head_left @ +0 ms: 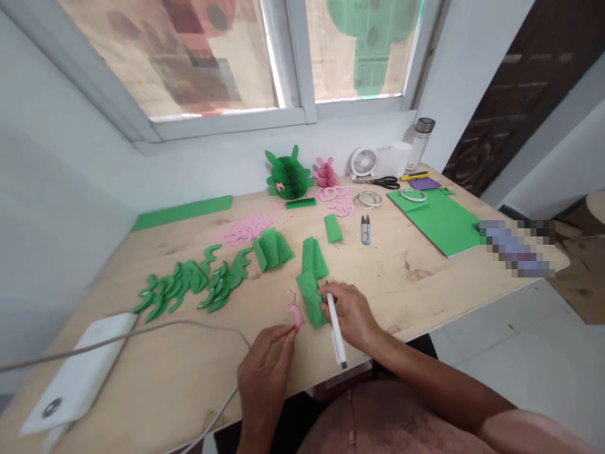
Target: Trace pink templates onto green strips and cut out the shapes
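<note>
Between the thumb and fingers of my left hand [267, 366] is a small curvy pink paper cutout [295, 310], pinched at its lower end. A white pen [336, 331] sits in my right hand [353, 316], slanting across the fingers with its dark end toward me. The fingertips of that hand meet the edge of a folded green paper piece [311, 302]; whether they grip it I cannot tell. Another folded green piece [314, 255] lies just behind it. To the left are more folded green pieces [273, 249], curved green cutouts [177, 285] and a pile of pink cutouts [248, 228].
Toward the wall stand a green honeycomb paper figure [289, 176], a smaller pink one [326, 173] and a white fan [363, 162]. Snips [365, 229], tape rolls [368, 199], scissors [385, 182] and green sheets [442, 221] lie rightward. A cable [189, 322] crosses a white device [82, 372] at left.
</note>
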Motion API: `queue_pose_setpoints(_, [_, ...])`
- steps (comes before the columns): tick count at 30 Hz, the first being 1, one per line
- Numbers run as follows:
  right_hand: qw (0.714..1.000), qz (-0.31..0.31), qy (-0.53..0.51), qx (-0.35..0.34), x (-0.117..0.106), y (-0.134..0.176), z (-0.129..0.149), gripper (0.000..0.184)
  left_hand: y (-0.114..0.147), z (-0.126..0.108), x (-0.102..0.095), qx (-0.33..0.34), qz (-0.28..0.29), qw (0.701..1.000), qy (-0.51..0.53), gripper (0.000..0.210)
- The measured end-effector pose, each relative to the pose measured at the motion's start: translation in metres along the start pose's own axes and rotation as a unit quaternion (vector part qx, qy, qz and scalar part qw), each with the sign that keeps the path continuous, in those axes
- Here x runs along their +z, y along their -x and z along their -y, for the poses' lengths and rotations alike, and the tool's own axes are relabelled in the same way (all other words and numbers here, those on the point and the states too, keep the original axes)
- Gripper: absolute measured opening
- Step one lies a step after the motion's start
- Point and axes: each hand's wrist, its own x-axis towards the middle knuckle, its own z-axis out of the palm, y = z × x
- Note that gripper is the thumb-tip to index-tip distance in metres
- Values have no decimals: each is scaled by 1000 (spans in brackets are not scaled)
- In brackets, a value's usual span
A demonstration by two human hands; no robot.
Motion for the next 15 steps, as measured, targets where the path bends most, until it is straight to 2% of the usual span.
queue_pose_setpoints(6, [1000,-17,9,11,-5,-41,-8,20,-52,-4,18,27,-9,999,-14,11])
queue_pose_setpoints(10, [998,-34,-8,56,-2,-58,-25,19,-77,-7,30,38,-3,998,-43,13])
queue_pose_setpoints(12, [996,-36,-29,74,0,-58,-34,19,-73,-21,23,47,-13,998,-30,13])
queue_pose_setpoints(15, [992,-60,-63,95,3,-52,-43,20,-45,-54,-12,84,-73,994,3,12])
